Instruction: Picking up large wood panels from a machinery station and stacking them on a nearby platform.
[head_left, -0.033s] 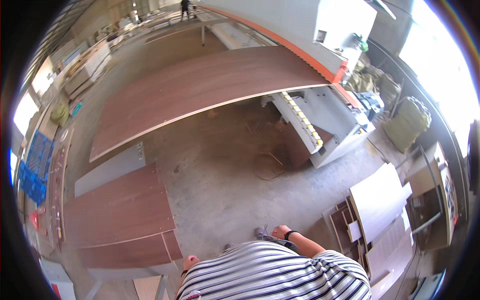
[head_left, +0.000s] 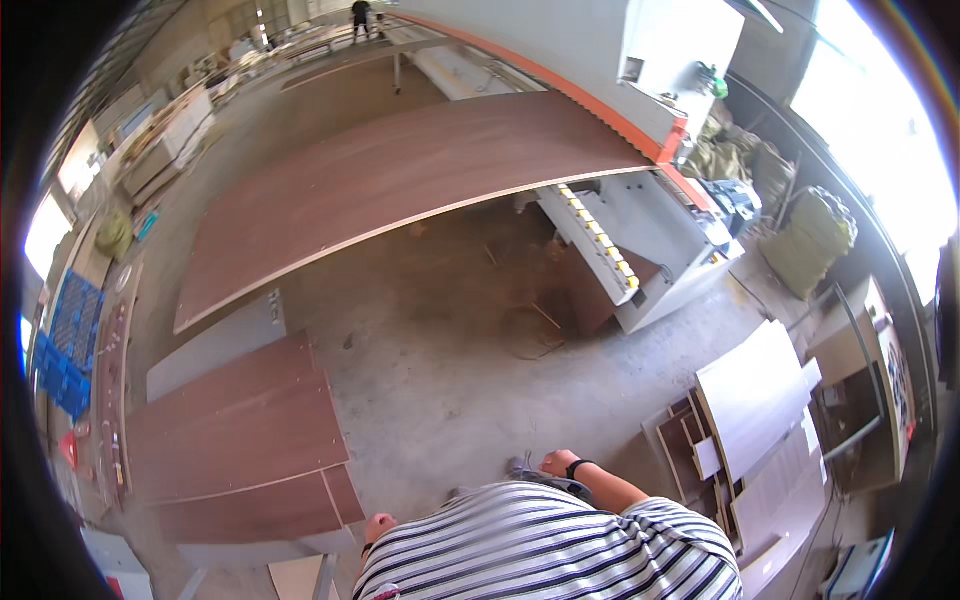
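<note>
My right hand [head_left: 559, 463], with a dark band at the wrist, hangs in front of my body above my shoe. Its fingers are curled in and nothing shows in them. My left hand [head_left: 379, 527] is low by my left side, partly hidden by my striped shirt. Its fingers look curled and hold nothing visible. Nearest to it, on the left, lie brown panels [head_left: 240, 425] on a low support. Ahead, a large brown board [head_left: 400, 185] reaches across to a machine with an orange edge [head_left: 625, 130]. Neither hand touches a board.
Yellow-white rollers [head_left: 600, 238] line a grey arm of the machine. Stacked offcut panels [head_left: 755, 390] stand on my right, near a metal-framed cart [head_left: 860, 390]. Full sacks [head_left: 815, 240] are behind them. Blue pallets [head_left: 70, 340] lie far left. Someone in dark clothes [head_left: 361, 18] stands far back.
The surroundings have shifted slightly left in view. My hands keep their places by my body, and the boards stay where they lie.
</note>
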